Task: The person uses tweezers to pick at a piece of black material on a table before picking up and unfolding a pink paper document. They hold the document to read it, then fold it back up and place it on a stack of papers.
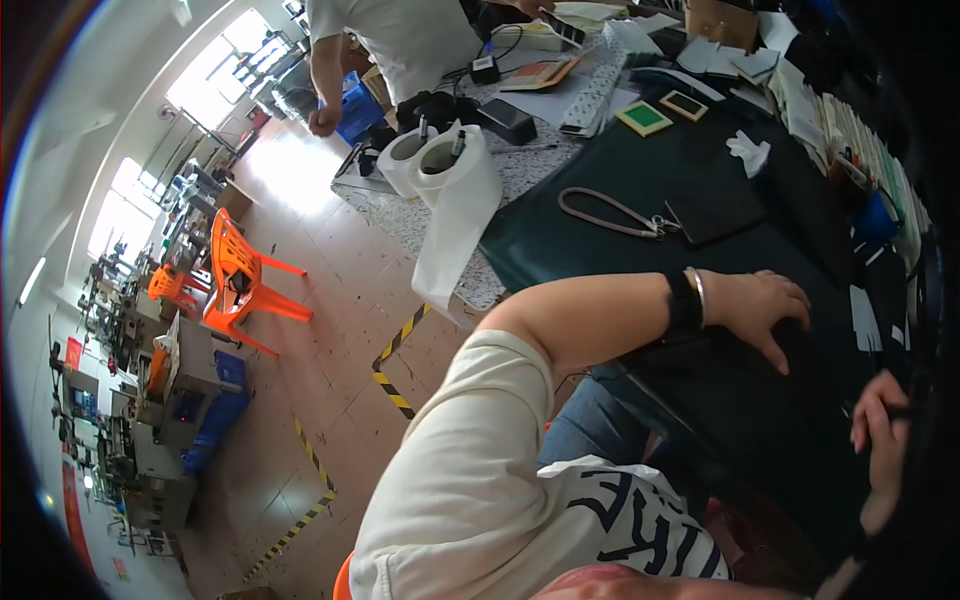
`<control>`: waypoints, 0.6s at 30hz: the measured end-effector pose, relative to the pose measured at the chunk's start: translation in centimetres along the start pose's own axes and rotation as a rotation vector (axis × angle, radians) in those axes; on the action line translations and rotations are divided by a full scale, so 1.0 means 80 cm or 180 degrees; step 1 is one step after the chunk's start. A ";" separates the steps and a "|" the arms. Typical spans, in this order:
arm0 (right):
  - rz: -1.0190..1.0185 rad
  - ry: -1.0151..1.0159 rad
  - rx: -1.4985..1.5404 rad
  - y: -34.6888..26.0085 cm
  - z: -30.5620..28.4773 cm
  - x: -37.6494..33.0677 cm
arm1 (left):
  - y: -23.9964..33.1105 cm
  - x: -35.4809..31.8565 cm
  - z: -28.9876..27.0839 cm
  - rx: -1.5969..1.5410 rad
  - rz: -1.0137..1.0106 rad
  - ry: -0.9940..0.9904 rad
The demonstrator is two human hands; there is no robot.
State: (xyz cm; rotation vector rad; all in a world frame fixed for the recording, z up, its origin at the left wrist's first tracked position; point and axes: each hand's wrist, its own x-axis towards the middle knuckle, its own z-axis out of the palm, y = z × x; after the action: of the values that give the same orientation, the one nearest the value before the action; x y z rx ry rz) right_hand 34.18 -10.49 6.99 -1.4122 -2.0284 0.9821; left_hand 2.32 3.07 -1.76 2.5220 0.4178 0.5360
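Observation:
My left hand (755,310) lies palm down on the dark green desk mat (640,215), thumb and fingers apart, holding nothing. A black band and a silver bangle (698,297) circle its wrist. Beyond that hand a black pouch (715,212) with a braided wrist strap (600,198) rests on the mat. Near the right rim, my right hand (882,430) is raised over the mat's edge with loosely bent, separated fingers. Nothing shows clearly in its grip; a dark strip beside it is too dim to name.
Paper rolls (455,170) stand on the speckled tabletop (400,215), one trailing a long sheet. A crumpled white glove (748,152) and a green card (643,118) lie farther back. Stacked papers line the right. A co-worker (400,45) stands across; an orange chair (240,275) is left.

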 end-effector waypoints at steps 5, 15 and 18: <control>-0.0214 0.0188 0.0849 0.046 0.064 0.077 | -0.011 -0.019 0.000 -0.0070 -0.0220 -0.0237; 0.0094 0.0310 0.1408 0.084 0.090 0.077 | -0.010 -0.018 -0.015 -0.0103 -0.0043 -0.0180; 0.0107 0.0209 0.1366 0.079 0.084 0.078 | -0.011 -0.016 -0.017 -0.0171 -0.0041 -0.0154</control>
State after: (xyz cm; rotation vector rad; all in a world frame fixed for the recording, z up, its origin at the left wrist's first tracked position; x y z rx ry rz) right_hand 30.84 -5.21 -2.28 -1.2284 -1.6245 1.2753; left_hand 0.41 3.83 -1.53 2.4739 0.3963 0.4738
